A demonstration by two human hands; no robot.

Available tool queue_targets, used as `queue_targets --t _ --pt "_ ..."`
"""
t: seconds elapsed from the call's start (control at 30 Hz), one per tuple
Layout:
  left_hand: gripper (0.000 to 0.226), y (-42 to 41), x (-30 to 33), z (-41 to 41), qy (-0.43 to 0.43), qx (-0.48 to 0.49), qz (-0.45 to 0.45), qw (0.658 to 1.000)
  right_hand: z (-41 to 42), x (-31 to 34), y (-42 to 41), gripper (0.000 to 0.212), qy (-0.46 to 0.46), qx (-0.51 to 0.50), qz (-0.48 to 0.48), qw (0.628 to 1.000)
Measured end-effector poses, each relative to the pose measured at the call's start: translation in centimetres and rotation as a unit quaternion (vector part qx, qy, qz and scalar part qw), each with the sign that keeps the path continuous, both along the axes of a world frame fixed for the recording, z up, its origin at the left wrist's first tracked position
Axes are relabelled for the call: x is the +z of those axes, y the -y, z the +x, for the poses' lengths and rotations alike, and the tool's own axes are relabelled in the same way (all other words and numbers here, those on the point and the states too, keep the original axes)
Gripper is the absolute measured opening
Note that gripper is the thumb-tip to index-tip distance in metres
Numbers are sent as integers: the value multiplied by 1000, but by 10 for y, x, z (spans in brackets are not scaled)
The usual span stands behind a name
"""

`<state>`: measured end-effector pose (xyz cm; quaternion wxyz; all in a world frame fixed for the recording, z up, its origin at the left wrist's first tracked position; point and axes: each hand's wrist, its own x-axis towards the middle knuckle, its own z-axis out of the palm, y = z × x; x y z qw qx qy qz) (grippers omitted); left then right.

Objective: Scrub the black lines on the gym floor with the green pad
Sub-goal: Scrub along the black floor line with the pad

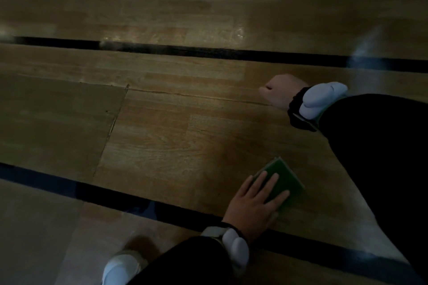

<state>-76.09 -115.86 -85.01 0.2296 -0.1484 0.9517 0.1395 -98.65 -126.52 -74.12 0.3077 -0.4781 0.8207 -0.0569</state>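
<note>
**Left hand flat on the pad**

The left hand [252,206] lies with straight fingers pressing the green pad [283,183] onto the wooden gym floor [173,136], just beyond the near black line [92,192]. The right hand [281,91], clenched and holding nothing visible, rests on the floor short of the far black line [208,51].

Dim room, only floor seen. A wood-grain gym floor [176,136] is shown, laid in plank pattern, with pale glare patches [234,32] reflected near the top. A raised seam [199,96] is seen crossing the middle, met by an angled joint [111,129] at left.
</note>
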Motion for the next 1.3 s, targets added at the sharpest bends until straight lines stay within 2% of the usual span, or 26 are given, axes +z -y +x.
queue_targets --t 0.07,0.13,0.23,0.33,0.47,0.6,0.73,0.83,0.97,1.07,1.3 --pt "54 9 0 -1 -1 -5 -3 1000 -7 2 -3 49 -5 -15 3 1000" --pt "53 22 4 -7 -37 18 3 999 -14 5 -5 49 -5 -28 1 1000" --pt "58 58 20 -16 -7 73 18 997 -18 10 -7 48 7 -42 7 999" --pt "64 106 47 -20 -22 141 -21 990 -23 19 -3 49 16 -52 5 998" --pt "61 197 119 -15 2 193 -42 980 -29 53 13 49 20 -110 -67 991" --pt "52 263 230 -5 1 218 -147 965 -31 95 20 50 74 -75 -65 992" --pt "47 286 301 -3 32 265 -224 937 -35 115 18 50 63 -95 -88 990" --pt "49 285 299 -4 9 287 -221 932 -35 123 21 50 54 -98 -99 989" --pt "48 299 258 4 -10 246 -191 950 -18 113 33 51 8 -107 -96 990" --pt "49 324 247 15 -9 233 -162 959 0 112 46 54 -27 -103 -58 993" --pt "48 430 259 62 -32 178 -145 973 65 126 136 55 -57 -137 -8 989"
